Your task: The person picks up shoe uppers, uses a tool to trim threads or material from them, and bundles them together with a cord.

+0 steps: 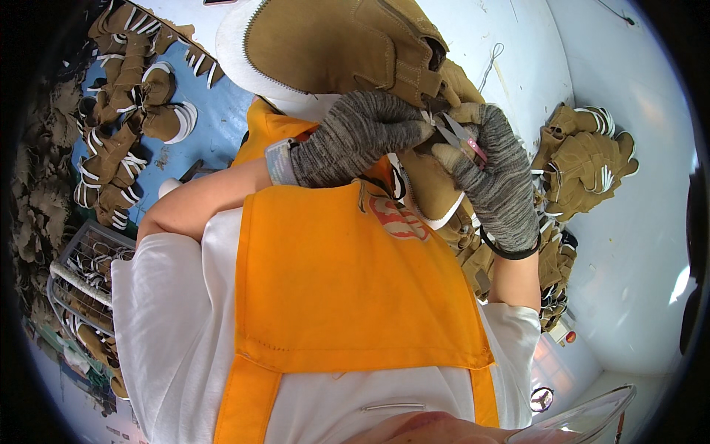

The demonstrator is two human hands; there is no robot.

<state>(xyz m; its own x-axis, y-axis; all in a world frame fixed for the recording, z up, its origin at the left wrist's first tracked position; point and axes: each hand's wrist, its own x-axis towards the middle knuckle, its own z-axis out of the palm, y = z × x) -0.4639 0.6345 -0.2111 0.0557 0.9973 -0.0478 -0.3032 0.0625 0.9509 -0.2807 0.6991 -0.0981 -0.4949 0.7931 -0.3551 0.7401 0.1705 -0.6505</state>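
Gripping a small pair of pointed metal snips with a pink handle (455,133), the right hand (499,166) is closed around it, in a grey marled knit glove with a black band at the wrist. The snips' two slim blades point toward the fingertips of the left hand (362,137), gloved in the same ribbed knit with a pale cuff. Those fingers are bent and drawn together beside a small white tuft (428,117); I cannot tell whether they pinch the tuft or the material behind it.

Just above the hands lies one large tan shoe with a suede-like upper (333,44), rounded at the toe, with toothed stitching along its thick white sole (231,48). A second tan shoe with a white edge (433,196) shows below the fingers, partly hidden.

Two hands, one pair of snips and two shoes make up the middle. One thin looped grey thread (492,63) rests on the smooth white tabletop (529,41). To the left, many tan shoes (118,111) crowd a flat blue surface (203,111), near one wire-mesh crate (81,259); another heap of shoes (592,159) lies at right. Both groups overlap too much to count.
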